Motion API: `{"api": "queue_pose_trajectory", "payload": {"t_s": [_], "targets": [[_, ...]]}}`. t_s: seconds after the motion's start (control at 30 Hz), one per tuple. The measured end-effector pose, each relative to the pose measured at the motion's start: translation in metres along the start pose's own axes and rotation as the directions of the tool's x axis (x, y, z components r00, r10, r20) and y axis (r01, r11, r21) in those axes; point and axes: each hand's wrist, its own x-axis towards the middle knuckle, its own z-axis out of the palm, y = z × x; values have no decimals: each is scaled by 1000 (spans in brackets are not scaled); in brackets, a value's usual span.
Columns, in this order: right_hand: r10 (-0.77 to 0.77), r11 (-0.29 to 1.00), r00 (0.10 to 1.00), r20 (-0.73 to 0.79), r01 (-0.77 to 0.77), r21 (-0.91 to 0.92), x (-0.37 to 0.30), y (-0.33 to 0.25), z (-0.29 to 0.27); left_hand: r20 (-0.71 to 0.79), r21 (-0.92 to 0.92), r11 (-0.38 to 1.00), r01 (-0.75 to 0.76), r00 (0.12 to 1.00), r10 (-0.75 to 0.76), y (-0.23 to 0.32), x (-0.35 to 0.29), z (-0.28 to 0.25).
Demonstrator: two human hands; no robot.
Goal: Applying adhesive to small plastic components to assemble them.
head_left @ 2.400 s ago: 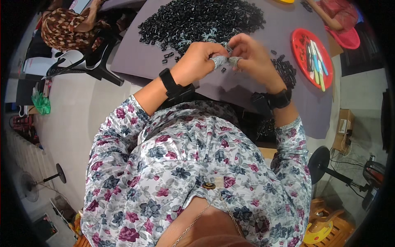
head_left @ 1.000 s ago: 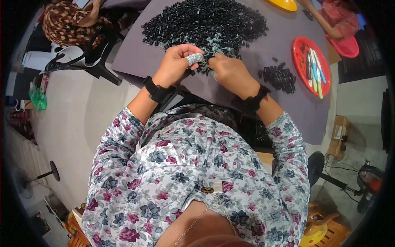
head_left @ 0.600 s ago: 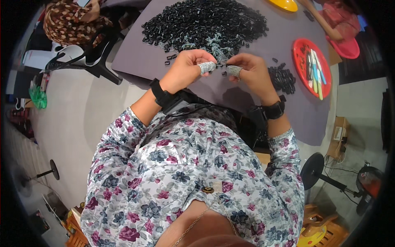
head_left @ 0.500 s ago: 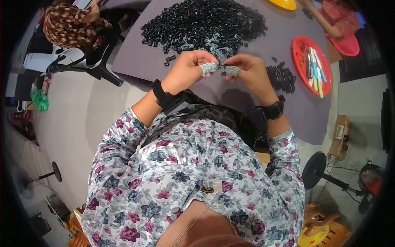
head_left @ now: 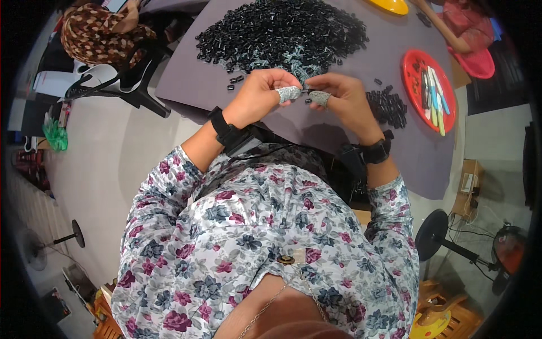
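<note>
My left hand [head_left: 263, 96] and my right hand [head_left: 340, 100] meet above the near part of the table, thumbs and fingers pinched. Both thumbs are wrapped in pale grey covering. Between the fingertips is a small dark piece [head_left: 305, 90], mostly hidden; both hands seem to grip it. Just beyond lies a large heap of small black plastic pieces [head_left: 282, 35], with grey-green bits [head_left: 296, 59] at its near edge. Right of my right hand sits a smaller pile of black pieces [head_left: 387, 108].
A red plate [head_left: 407, 73] at the right holds knives and black bits. A yellow plate [head_left: 393, 5] stands at the far edge. A black chair [head_left: 149, 93] is left of the grey table [head_left: 423, 169]. Other people sit at the far left [head_left: 104, 37] and far right [head_left: 466, 28].
The hands stay together in nearly the same place. The blue-green bit seen between the fingertips earlier no longer shows; a dark piece is there. The view has shifted slightly.
</note>
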Motion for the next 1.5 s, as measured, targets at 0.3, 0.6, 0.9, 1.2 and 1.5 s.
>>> {"api": "queue_pose_trajectory", "payload": {"t_s": [0.3,0.6,0.9,1.2,1.5], "targets": [[-8,1000,1000,15,7,17,0,0,8,46,30,1000,8,999,-9,-6,3,-3],[96,988,956,278,-125,90,-9,-3,5,246,26,999,46,968,-50,8,2,-8],[86,986,959,271,-120,112,-14,2,5,350,42,996,73,933,-83,14,4,-9],[110,968,948,298,-171,186,-16,-2,6,475,-46,995,88,878,-56,22,10,-15],[111,981,976,185,-137,134,-20,5,8,337,-112,991,71,941,-29,9,8,-12]]}}
